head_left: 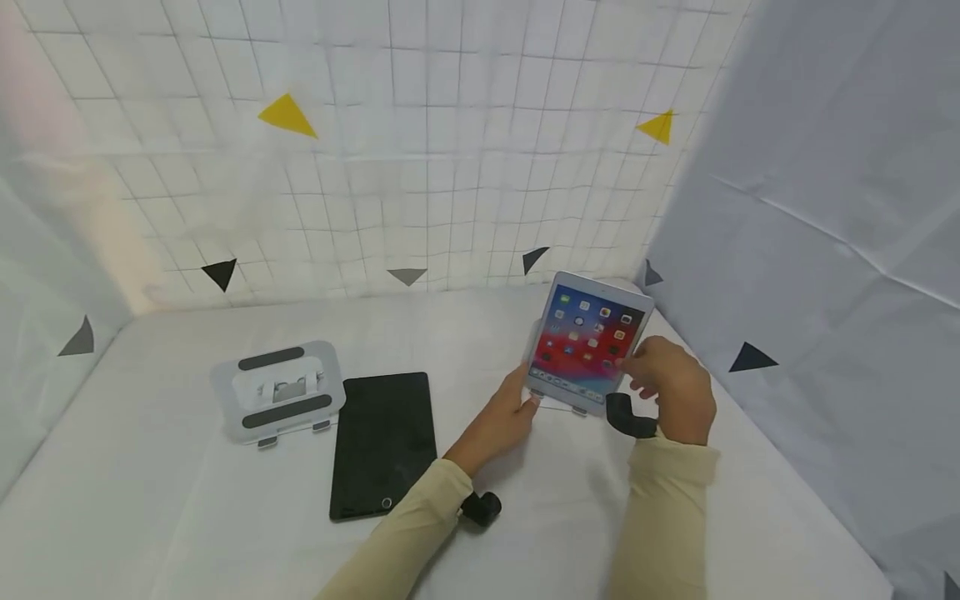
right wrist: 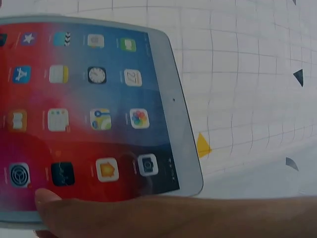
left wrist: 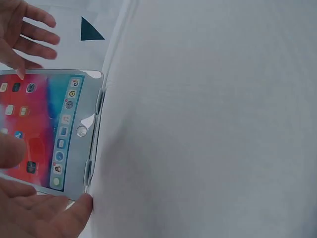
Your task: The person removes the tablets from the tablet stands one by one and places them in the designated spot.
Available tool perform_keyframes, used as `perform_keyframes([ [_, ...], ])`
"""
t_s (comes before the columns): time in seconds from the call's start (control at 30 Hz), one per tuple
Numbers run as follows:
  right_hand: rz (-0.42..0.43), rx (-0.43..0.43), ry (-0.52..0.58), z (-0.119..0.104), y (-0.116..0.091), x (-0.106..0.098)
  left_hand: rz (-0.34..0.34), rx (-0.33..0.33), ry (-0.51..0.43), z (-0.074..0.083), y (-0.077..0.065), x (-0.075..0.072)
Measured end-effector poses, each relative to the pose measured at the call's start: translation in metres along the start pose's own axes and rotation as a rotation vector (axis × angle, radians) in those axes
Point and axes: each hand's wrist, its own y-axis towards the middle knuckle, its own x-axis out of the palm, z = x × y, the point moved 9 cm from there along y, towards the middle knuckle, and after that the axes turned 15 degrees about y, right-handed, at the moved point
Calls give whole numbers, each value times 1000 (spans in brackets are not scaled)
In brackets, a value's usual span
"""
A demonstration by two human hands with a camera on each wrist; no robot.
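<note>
Lit tablet (head_left: pixel 587 340) on stand (left wrist: pixel 99 101), between left hand (head_left: pixel 498 421) at lower-left corner (grip: cannot tell) and right hand (head_left: pixel 675 390), fingers spread, at right edge; long axis away from person, top canted right

I take the place on my feed for a lab-style recording booth: a pale gridded sheet (head_left: pixel 487 187) hangs behind the white-covered surface (head_left: pixel 247 525), and creased plain sheets (head_left: pixel 817 158) close in both sides. I see yellow triangles (head_left: pixel 287 116) on the gridded sheet and dark triangles (head_left: pixel 752 357) scattered across back and sides. What sort of building lies beyond, I cannot tell from here.
</note>
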Motion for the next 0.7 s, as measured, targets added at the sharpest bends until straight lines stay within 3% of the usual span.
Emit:
perform_keyframes([
  [0.47, 111, -118, -116, -11, 2, -5, -25, -43, -232, -6, 2, 1],
  [0.7, 103, -160, -89, -17, 1, -3, -68, -50, -314, -1, 0, 4],
])
